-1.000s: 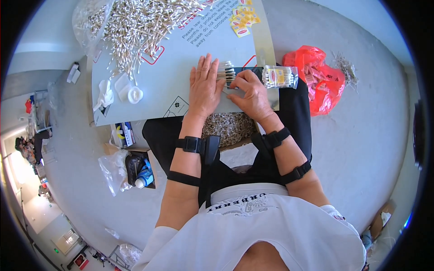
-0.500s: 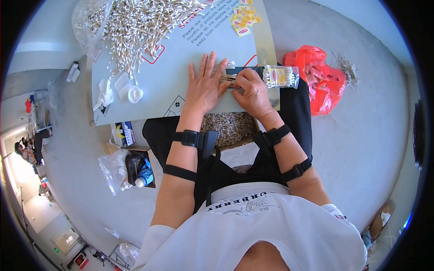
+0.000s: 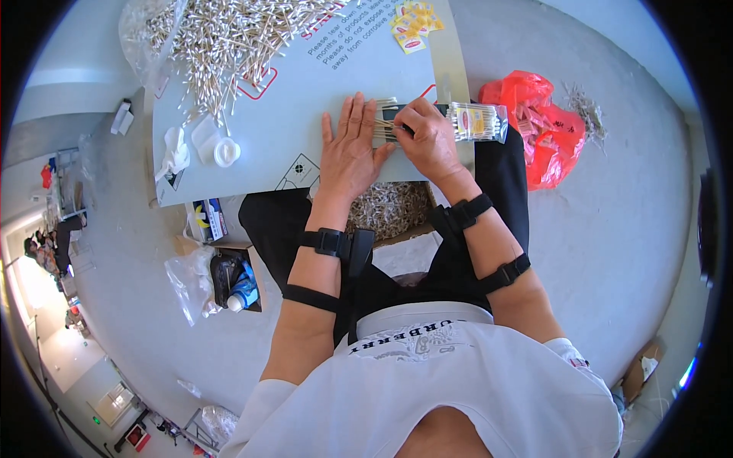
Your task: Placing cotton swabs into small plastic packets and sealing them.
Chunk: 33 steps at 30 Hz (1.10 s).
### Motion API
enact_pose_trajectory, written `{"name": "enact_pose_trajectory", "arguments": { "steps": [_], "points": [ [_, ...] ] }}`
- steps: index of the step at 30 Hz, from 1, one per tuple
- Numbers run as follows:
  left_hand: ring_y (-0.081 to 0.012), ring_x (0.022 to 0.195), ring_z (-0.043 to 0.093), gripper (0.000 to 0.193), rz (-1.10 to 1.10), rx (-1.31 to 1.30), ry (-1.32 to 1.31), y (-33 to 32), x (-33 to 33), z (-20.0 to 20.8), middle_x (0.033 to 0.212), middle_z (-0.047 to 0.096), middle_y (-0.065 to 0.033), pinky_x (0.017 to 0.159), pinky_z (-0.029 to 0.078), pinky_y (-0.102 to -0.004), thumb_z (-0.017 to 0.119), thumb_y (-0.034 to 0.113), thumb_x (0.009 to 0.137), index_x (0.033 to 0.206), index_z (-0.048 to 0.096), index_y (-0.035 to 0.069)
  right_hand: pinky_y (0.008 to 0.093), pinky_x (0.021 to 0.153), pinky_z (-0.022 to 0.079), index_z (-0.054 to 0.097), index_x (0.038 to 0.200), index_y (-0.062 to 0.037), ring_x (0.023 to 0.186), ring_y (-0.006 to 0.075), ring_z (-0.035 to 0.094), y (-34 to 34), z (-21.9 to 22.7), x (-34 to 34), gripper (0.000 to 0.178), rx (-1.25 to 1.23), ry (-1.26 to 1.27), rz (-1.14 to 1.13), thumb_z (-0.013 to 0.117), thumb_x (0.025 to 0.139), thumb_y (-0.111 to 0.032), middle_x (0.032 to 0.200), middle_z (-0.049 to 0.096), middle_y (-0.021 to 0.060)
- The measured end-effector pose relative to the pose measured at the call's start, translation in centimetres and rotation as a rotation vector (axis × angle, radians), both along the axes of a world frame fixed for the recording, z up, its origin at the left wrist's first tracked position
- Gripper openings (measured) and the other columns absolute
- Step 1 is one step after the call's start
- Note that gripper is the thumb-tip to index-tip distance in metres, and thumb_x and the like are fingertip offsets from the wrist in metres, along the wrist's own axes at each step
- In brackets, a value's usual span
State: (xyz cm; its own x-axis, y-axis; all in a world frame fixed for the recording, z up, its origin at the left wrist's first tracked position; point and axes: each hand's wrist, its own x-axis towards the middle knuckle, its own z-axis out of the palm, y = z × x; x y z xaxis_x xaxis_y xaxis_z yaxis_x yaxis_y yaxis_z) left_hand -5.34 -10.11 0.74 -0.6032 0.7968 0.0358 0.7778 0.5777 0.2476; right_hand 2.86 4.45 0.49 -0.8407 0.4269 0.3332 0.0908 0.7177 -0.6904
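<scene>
A small row of cotton swabs lies on the table between my hands, beside a dark strip. My left hand rests flat on the table, its fingers stretched out and its fingertips against the swabs' left ends. My right hand is closed in a pinch at their right ends; what sits between the fingertips is hidden. Just right of that hand, a clear packet of cotton swabs with a yellow and white label lies at the table's right edge.
A big heap of loose swabs covers the far left of the table. Yellow labels lie far right, and a small white round container sits left. A box of swabs is below the table edge; a red bag is on the floor.
My right hand has shifted slightly up, still pinched at the swabs. The left hand stays flat and has slid a little down and right in the picture.
</scene>
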Motion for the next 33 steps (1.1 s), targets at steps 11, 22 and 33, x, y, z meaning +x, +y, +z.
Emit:
{"name": "enact_pose_trajectory", "arguments": {
  "steps": [11,22,33],
  "points": [
    [-0.0257,0.145,0.022,0.077,-0.002,0.064,0.047,0.1,0.1,-0.4,0.156,0.026,-0.0113,0.117,0.01,-0.0529,0.057,0.048,0.088,0.148,0.031,0.008,0.0423,0.067,0.051,0.061,0.084,-0.0061,0.078,0.0328,0.062,0.8,-0.4,-0.7,0.006,0.115,-0.056,0.089,0.065,0.082,-0.011,0.083,0.058,0.0111],
    [-0.0258,0.146,0.019,0.076,0.008,0.02,0.038,0.0,0.1,-0.2,0.157,0.023,-0.0105,0.117,0.009,-0.051,0.052,0.051,0.091,0.149,0.029,0.007,0.0415,0.061,0.052,0.059,0.086,-0.0056,0.073,0.0332,0.063,0.6,-0.2,-0.9,0.007,0.193,-0.024,0.054,0.064,0.083,-0.007,0.087,0.058,0.0105],
    [-0.0257,0.146,0.02,0.078,0.009,0.033,0.058,0.0,0.1,-0.2,0.157,0.024,-0.0107,0.117,0.01,-0.0501,0.052,0.052,0.09,0.148,0.029,0.006,0.0414,0.064,0.053,0.056,0.081,-0.0054,0.078,0.0317,0.064,1.0,-0.4,-1.1,0.004,0.204,-0.054,0.062,0.06,0.079,-0.005,0.086,0.057,0.0106]
  ]
}}
